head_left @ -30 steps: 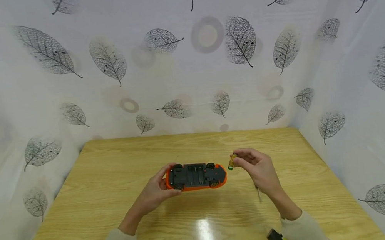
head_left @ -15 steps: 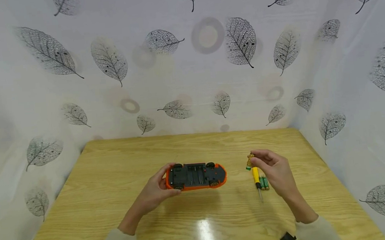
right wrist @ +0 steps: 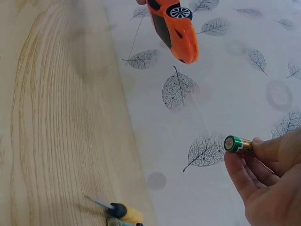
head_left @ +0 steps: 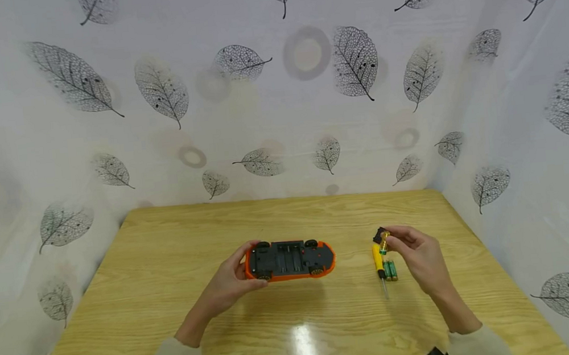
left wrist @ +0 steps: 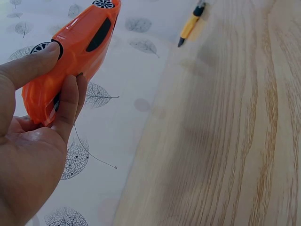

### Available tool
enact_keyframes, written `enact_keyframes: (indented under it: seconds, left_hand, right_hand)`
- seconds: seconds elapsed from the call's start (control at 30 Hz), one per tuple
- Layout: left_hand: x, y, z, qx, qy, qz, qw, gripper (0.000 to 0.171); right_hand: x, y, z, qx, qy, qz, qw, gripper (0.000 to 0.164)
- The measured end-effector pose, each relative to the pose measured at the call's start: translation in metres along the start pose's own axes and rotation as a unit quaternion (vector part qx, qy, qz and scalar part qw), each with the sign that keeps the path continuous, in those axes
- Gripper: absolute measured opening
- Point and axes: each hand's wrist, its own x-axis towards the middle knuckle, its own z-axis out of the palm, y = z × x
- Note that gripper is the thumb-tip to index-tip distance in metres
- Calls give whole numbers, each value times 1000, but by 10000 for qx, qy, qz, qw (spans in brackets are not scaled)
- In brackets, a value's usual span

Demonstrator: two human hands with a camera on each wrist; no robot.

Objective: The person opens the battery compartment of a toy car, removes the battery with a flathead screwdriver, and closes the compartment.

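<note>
My left hand [head_left: 226, 283] grips the rear end of an orange toy car [head_left: 290, 260], held up with its black underside toward the head camera. An uncovered recess [head_left: 290, 258] with metal contacts shows in the middle of that underside. In the left wrist view, the thumb lies by a wheel [left wrist: 41, 47]. Off to the right, my right hand [head_left: 421, 258] pinches a gold battery [right wrist: 239, 145] with a green end between thumb and fingers. Just below it are a yellow screwdriver [head_left: 378, 261] and two green batteries [head_left: 390, 270] lying side by side.
A small black plastic piece [head_left: 378, 234] lies on the wooden table [head_left: 187, 232] at the screwdriver's handle end, partly behind the held battery. Leaf-printed cloth [head_left: 267, 105] hangs behind the table and along both sides. A thin dark wire [left wrist: 96, 155] trails below the car.
My right hand has moved right with the battery, away from the car's front, uncovering the screwdriver, the two green batteries and the black piece. The left hand and car have stayed in place.
</note>
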Motion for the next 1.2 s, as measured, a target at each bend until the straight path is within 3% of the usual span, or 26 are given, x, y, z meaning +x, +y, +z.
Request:
enact_keyframes:
  seconds: [0.4,0.57,0.9,1.2]
  left_hand:
    - [1,1,0,-65,-39,83,9999,86]
    - [2,0,0,-29,-43,82,10000,87]
    - [2,1,1,2,-34,114,9999,85]
    - [1,3,2,9,8,59,10000,86]
  right_hand:
    - [-10,17,-32,-584,398,395,9967,32]
    - [-12,28,-42,-535,468,614,9956,32]
    - [-14,52,-54,-659,436,979,9921,36]
    - [-19,56,-58,-701,427,1141,9901,37]
